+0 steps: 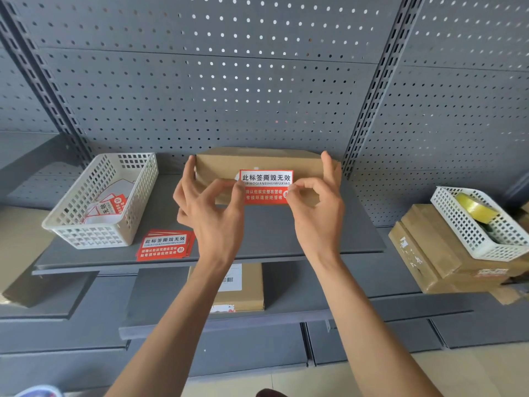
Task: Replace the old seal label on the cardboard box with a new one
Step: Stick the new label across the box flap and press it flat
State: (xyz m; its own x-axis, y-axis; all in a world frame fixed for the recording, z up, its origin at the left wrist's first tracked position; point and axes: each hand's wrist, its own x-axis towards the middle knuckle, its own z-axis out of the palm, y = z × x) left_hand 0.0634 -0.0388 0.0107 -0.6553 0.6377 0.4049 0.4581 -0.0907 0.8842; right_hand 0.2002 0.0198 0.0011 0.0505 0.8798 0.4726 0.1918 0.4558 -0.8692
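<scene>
On the grey metal shelf point(160, 222), against a perforated pegboard back wall point(229, 81), stands a flat brown cardboard box point(257, 160), matte and rectangular, its long side facing outward. Across the box's front edge lies a red-and-white seal label point(266, 186), a glossy rectangle printed with black characters on a white band above red. The left hand point(206, 207) pinches the label's left edge between thumb and forefinger, its remaining fingers spread apart and reaching up to the box's left corner. The right hand point(317, 207) pinches the label's right edge the same way, thumb and forefinger curled into a ring, with another finger raised straight against the box's right end.

Left of the box sits a white plastic basket point(71, 222) with a square-grid lattice wall; inside it lie crumpled pieces of red-and-white labels point(107, 207). Just in front of that basket, flat on the shelf, rests a small fanned stack of fresh labels point(164, 245) of the same print. On the right, a second white lattice basket point(475, 239) holds a roll of yellowish tape point(475, 207) and rests on stacked brown cartons point(429, 253). One shelf lower, another cardboard parcel point(246, 293) with a white barcode sticker lies between the forearms.
</scene>
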